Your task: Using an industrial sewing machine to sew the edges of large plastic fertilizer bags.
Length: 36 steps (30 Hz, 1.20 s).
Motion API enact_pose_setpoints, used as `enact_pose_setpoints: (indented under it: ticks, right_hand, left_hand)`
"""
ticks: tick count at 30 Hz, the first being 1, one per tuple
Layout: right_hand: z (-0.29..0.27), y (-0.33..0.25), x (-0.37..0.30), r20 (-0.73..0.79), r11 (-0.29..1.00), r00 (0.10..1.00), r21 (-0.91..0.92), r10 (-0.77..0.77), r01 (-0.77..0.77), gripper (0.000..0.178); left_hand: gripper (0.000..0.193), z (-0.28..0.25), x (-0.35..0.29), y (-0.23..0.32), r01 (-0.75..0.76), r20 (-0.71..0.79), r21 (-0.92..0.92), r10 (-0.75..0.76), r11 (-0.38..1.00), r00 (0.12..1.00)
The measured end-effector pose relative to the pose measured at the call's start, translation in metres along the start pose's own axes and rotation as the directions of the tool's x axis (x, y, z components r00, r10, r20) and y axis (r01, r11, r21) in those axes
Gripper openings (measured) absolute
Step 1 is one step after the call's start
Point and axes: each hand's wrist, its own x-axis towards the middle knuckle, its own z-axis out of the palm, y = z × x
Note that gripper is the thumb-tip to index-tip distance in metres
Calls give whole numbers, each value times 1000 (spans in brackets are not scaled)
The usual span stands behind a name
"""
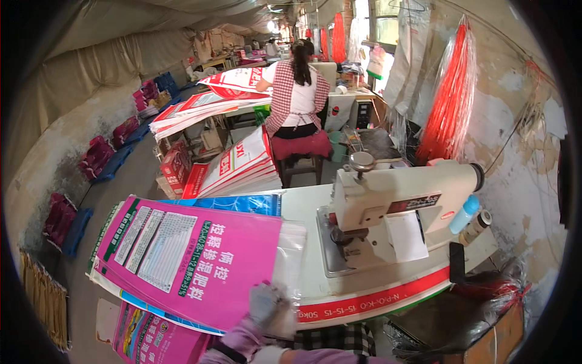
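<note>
A stack of pink printed woven sacks (pixel 242 242) lies across the left part of the sewing table, with clear plastic liner (pixel 290 255) sticking out at its right end. My left hand (pixel 265 304), in a grey glove, is at the near right corner of the top sack, its fingers bent against the sack's edge. Low at the picture's bottom edge is my right hand (pixel 270 354), in a whitish glove, beside my left forearm. Its fingers are hidden. To the right of the sacks stands a cream sewing machine (pixel 388 200), its needle area apart from both hands.
A blue bottle (pixel 464 214) and a thread cone (pixel 476 227) stand behind the machine's right end. A dark phone-like slab (pixel 456 262) is at the table's right edge. Ahead, a person (pixel 298 91) sits beside white-and-red sacks (pixel 233 164). Red strands (pixel 448 103) hang at right.
</note>
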Motion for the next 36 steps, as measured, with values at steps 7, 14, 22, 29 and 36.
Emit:
enact_pose_setpoints:
  ticks: [7, 14, 22, 29, 36]
  right_hand:
    - [-15, 134, -100, -646, 573, 249, 759, 722, 308, 29]
    - [-3, 140, -53, -464, 585, 612, 811, 641, 4, 47]
    - [9, 125, 0, -460, 307, 213, 809, 862, 502, 26]
    - [19, 159, -49, -627, 629, 79, 777, 775, -2, 29]
    - [-20, 83, -11, -732, 824, 450, 566, 512, -16, 28]
  left_hand:
    - [12, -32, -17, -10, 316, 119, -884, -486, 346, 866]
    - [19, -37, -19, 7, -109, -293, -355, 1, 929, 956]
    - [14, -11, -32, -7, 443, 454, -890, -270, -106, 849]
    - [8, -48, -21, -41, -19, 64, -982, -429, -187, 901]
    - [25, -30, -43, -24, 5, 180, -940, -484, -340, 856]
